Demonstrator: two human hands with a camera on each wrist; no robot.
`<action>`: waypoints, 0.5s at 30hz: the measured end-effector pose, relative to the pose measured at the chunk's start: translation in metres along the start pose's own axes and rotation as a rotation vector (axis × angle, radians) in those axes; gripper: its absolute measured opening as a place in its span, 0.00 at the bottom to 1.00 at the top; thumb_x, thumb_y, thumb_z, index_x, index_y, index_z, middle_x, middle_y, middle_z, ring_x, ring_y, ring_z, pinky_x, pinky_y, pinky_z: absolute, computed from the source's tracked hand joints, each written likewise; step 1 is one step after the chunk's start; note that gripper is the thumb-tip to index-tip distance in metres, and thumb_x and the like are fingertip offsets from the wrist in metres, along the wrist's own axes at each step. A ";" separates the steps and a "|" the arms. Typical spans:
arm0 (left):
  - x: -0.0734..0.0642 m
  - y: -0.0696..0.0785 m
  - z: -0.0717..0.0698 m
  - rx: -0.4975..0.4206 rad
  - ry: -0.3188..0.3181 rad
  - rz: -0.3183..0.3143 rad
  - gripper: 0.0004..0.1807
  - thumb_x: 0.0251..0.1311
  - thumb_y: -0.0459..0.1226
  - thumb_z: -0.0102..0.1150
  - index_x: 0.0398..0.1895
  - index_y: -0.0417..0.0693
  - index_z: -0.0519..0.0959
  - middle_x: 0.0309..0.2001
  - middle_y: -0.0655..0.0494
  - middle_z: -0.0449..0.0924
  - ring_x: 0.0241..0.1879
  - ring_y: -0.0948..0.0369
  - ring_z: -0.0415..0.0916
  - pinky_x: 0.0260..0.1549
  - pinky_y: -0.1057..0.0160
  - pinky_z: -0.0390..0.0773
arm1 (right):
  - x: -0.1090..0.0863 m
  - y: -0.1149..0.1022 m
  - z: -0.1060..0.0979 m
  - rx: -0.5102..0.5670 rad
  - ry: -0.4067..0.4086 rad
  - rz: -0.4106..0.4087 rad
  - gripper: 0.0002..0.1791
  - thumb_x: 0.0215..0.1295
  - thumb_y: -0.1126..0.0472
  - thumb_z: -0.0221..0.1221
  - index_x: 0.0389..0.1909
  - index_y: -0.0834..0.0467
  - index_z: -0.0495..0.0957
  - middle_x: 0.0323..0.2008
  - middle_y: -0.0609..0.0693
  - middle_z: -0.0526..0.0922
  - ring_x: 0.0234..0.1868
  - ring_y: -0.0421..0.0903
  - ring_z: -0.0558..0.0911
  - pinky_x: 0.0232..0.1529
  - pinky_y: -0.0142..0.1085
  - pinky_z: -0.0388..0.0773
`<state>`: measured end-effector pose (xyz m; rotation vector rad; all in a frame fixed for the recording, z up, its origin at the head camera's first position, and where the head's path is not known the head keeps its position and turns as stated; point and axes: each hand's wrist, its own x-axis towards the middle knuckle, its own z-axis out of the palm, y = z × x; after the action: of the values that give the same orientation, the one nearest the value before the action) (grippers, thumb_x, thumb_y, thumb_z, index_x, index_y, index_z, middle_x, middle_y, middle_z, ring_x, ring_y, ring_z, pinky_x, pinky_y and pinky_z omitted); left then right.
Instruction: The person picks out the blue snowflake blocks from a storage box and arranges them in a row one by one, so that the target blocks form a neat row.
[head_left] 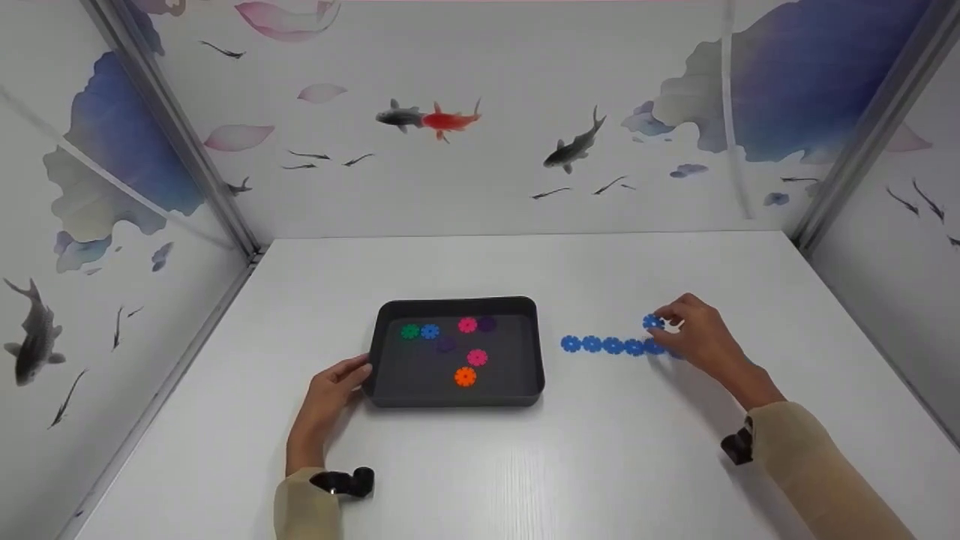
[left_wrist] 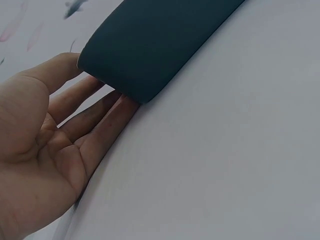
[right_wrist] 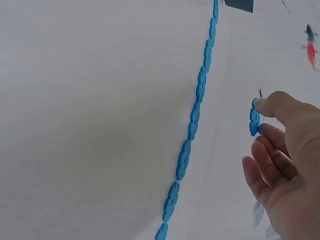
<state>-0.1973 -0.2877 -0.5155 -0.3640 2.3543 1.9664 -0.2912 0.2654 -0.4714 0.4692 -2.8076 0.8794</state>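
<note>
My right hand point(head_left: 705, 339) pinches a blue flower-shaped plastic disc point(right_wrist: 254, 119) between thumb and fingertips, raised over a row of similar blue discs point(head_left: 613, 346). The row runs edge to edge across the table; in the head view its right end is hidden behind the hand. At the left end of a dark grey rectangular tray point(head_left: 454, 400), my left hand point(head_left: 324, 401) grips the corner, thumb at the rim and fingers at the underside. Inside the tray lie an orange disc point(head_left: 465, 376), a green disc point(head_left: 410, 331), a blue disc point(head_left: 430, 331), and several pink and purple ones.
A white table point(head_left: 480, 472) carries the tray and the row, which starts just right of the tray. White panels with painted fish point(head_left: 450, 120) and leaves enclose the back and both sides. Black wrist cameras point(head_left: 352, 482) sit at both sleeves.
</note>
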 end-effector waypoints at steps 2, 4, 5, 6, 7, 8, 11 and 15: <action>0.000 0.000 0.000 0.004 0.002 -0.002 0.28 0.70 0.46 0.59 0.70 0.45 0.72 0.71 0.44 0.70 0.72 0.49 0.67 0.72 0.49 0.67 | -0.003 0.007 -0.004 -0.008 -0.005 -0.003 0.16 0.63 0.61 0.67 0.48 0.66 0.83 0.43 0.62 0.79 0.45 0.56 0.80 0.39 0.22 0.75; 0.000 0.000 0.000 0.009 0.006 -0.003 0.28 0.70 0.47 0.59 0.69 0.46 0.72 0.71 0.44 0.70 0.72 0.49 0.67 0.72 0.49 0.68 | -0.006 0.014 -0.009 -0.019 -0.008 -0.006 0.16 0.62 0.62 0.67 0.48 0.67 0.83 0.43 0.62 0.79 0.44 0.56 0.80 0.38 0.24 0.76; 0.000 0.000 0.000 0.015 0.009 -0.004 0.28 0.69 0.47 0.59 0.69 0.47 0.72 0.71 0.44 0.70 0.71 0.49 0.68 0.72 0.49 0.68 | -0.008 0.017 -0.011 -0.026 -0.008 -0.009 0.16 0.62 0.62 0.68 0.48 0.67 0.83 0.43 0.62 0.79 0.44 0.56 0.80 0.38 0.25 0.76; 0.000 0.000 0.000 0.016 0.011 -0.005 0.28 0.69 0.47 0.60 0.69 0.47 0.73 0.71 0.45 0.71 0.71 0.49 0.68 0.71 0.49 0.68 | -0.010 0.020 -0.013 -0.030 -0.007 -0.010 0.16 0.61 0.62 0.68 0.47 0.67 0.83 0.42 0.62 0.79 0.44 0.57 0.80 0.38 0.25 0.76; 0.000 -0.001 0.000 0.019 0.009 -0.005 0.28 0.69 0.47 0.60 0.69 0.47 0.73 0.71 0.45 0.71 0.71 0.49 0.68 0.71 0.49 0.68 | -0.012 0.022 -0.015 -0.036 -0.003 -0.011 0.16 0.61 0.62 0.68 0.47 0.68 0.83 0.42 0.62 0.79 0.43 0.57 0.80 0.37 0.25 0.77; 0.000 -0.001 0.000 0.019 0.008 -0.007 0.28 0.69 0.48 0.60 0.69 0.47 0.73 0.71 0.45 0.71 0.71 0.50 0.68 0.71 0.50 0.68 | -0.013 0.025 -0.016 -0.040 0.001 -0.012 0.16 0.61 0.63 0.68 0.47 0.68 0.83 0.42 0.62 0.79 0.43 0.57 0.80 0.37 0.25 0.77; 0.000 -0.001 0.000 0.022 0.008 -0.005 0.28 0.69 0.47 0.60 0.69 0.47 0.73 0.71 0.45 0.70 0.72 0.49 0.67 0.72 0.49 0.68 | -0.019 0.032 -0.022 -0.045 0.009 -0.003 0.16 0.60 0.63 0.68 0.46 0.69 0.83 0.41 0.62 0.79 0.43 0.57 0.80 0.36 0.23 0.76; 0.000 -0.002 0.000 0.026 0.007 -0.005 0.28 0.70 0.47 0.59 0.69 0.46 0.72 0.71 0.44 0.70 0.72 0.49 0.67 0.72 0.49 0.67 | -0.026 0.042 -0.027 -0.053 0.005 0.030 0.17 0.61 0.62 0.67 0.47 0.69 0.83 0.42 0.63 0.78 0.44 0.58 0.79 0.34 0.21 0.74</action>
<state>-0.1972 -0.2883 -0.5176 -0.3754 2.3779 1.9338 -0.2790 0.3202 -0.4777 0.4173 -2.8323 0.8090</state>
